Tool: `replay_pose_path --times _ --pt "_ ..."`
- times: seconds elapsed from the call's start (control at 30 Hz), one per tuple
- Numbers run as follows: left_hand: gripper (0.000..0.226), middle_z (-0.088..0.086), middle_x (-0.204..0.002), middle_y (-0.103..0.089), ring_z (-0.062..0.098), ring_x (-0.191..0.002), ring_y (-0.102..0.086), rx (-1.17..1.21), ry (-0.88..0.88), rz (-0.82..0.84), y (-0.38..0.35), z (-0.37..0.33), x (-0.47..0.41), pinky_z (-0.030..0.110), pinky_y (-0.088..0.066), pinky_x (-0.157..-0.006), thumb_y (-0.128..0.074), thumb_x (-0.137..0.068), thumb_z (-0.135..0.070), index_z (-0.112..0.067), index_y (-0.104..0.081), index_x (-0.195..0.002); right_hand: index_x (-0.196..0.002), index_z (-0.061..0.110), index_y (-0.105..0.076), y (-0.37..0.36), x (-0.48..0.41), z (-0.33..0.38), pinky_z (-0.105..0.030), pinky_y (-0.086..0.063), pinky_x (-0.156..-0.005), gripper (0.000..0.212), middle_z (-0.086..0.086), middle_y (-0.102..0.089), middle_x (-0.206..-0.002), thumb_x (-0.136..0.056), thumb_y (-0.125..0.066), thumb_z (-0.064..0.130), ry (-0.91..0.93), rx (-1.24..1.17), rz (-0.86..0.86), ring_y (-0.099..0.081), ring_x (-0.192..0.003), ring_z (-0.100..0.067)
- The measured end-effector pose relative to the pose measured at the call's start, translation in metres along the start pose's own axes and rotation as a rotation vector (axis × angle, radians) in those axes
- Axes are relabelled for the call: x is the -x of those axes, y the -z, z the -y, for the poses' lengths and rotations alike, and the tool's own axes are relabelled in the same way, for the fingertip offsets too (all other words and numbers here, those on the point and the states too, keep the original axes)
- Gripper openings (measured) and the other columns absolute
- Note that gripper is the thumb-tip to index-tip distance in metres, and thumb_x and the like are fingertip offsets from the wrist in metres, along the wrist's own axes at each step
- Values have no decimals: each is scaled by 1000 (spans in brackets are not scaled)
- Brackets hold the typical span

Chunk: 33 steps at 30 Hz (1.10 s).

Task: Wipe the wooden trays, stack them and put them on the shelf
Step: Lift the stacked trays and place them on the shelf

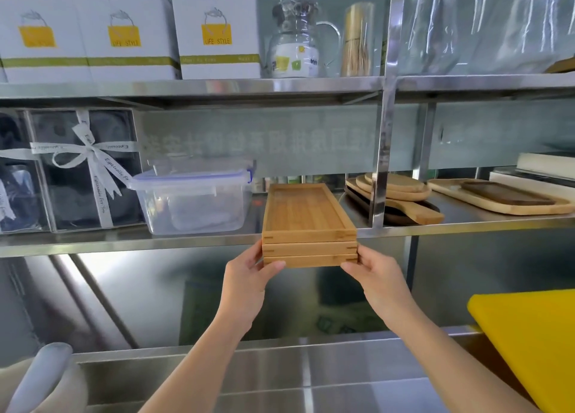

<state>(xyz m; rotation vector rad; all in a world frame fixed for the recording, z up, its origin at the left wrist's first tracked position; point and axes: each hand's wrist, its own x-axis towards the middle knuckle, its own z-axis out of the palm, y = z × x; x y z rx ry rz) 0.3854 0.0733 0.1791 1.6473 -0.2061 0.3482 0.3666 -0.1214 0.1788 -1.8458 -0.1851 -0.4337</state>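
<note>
At the front lip of the middle steel shelf (pixel 186 244), a stack of three wooden trays (pixel 308 226) is held lengthwise, far end over the shelf surface, near end projecting past the edge toward the camera. Whether the stack's underside rests on the shelf cannot be told from this view. Left hand (pixel 245 283) grips the near left corner of the stack, thumb under the bottom tray, fingers along the side. Right hand (pixel 379 283) grips the near right corner in mirror fashion, thumb at the bottom tray's front edge. Trays aligned squarely, top one open side up and bare inside. Just left of the stack: clear plastic lidded container (pixel 193 201); further left, dark gift boxes tied with white ribbon (pixel 84 170). Right of the stack, beyond the upright post (pixel 381 164): round wooden boards (pixel 395 188) and a paddle board, then a flat oval-cornered wooden platter (pixel 501 198). Upper shelf: white boxes (pixel 217 36), glass jug (pixel 300 39). Yellow cutting board (pixel 535 344) at lower right.
</note>
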Motion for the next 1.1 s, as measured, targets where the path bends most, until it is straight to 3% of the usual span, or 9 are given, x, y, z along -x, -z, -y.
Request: replay_pose_path --times 0.07,0.2,0.37,0.5,0.6,0.77,0.9,0.97,1.1 --pt "26 -19 -87 -71 -9 -79 -65 -35 10 -14 0 1 0 0 -47 -66 -67 -82 -12 -26 -67 -103 -115 21 -60 -1 -2 -3 -24 -39 -91 28 14 -64 -100 -88 -54 14 13 69 -22 -56 -95 -4" --pt "30 -8 -93 -73 9 -85 -67 -102 33 -66 -1 3 -6 27 -50 -86 -68 -80 -14 -19 -67 -110 -113 18 -62 -3 -12 -7 -16 -47 -79 27 9 -65 -99 -89 -52 10 17 80 -28 -61 -94 -10" --pt "33 -4 -105 -71 16 -50 -62 -250 36 -178 -8 7 -30 19 -43 -57 -66 -83 -22 -20 -64 -116 -107 17 -62 -8 -41 -10 -19 -52 -45 23 5 -63 -93 -91 -46 9 -16 223 -89 -66 -67 -11" --pt "34 -1 -116 -69 18 -43 -56 -312 46 -236 -17 13 -56 25 -46 -51 -64 -85 -22 -19 -62 -119 -106 13 -63 -12 -67 -10 -31 -54 -59 20 -3 -67 -89 -91 -48 15 25 424 -132 -63 -53 -14" --pt "31 0 -111 -69 18 -54 -60 -362 53 -249 -23 17 -75 34 -57 -61 -61 -87 -18 -16 -63 -117 -107 13 -62 -15 -85 -14 -37 -57 -68 21 -7 -68 -99 -92 -48 18 24 484 -146 -64 -54 -18" --pt "23 -2 -89 -66 23 -66 -61 -449 36 -282 -25 25 -99 38 -56 -72 -61 -87 -16 -15 -66 -110 -106 13 -62 -24 -108 -24 -27 -52 -57 22 -8 -66 -93 -92 -47 22 18 520 -152 -63 -52 -18" --pt "26 2 -104 -70 25 -77 -65 -508 40 -266 -25 28 -102 41 -58 -77 -57 -89 -18 -17 -63 -115 -102 13 -62 -24 -113 -30 -29 -53 -57 20 -6 -66 -89 -92 -47 23 14 554 -150 -63 -50 -16" --pt "27 2 -106 -70 22 -76 -63 -544 6 -236 -24 27 -98 41 -58 -77 -57 -89 -24 -17 -62 -115 -105 12 -60 -22 -110 -32 -35 -57 -63 23 -9 -67 -99 -91 -47 25 11 540 -131 -64 -55 -19" --pt "33 1 -111 -68 23 -88 -64 -667 -84 -293 -10 16 -77 32 -48 -73 -51 -90 -41 -20 -57 -115 -120 8 -51 -13 -94 -19 -48 -54 -81 39 -14 -63 -116 -91 -46 33 38 539 -162 -63 -91 -29"
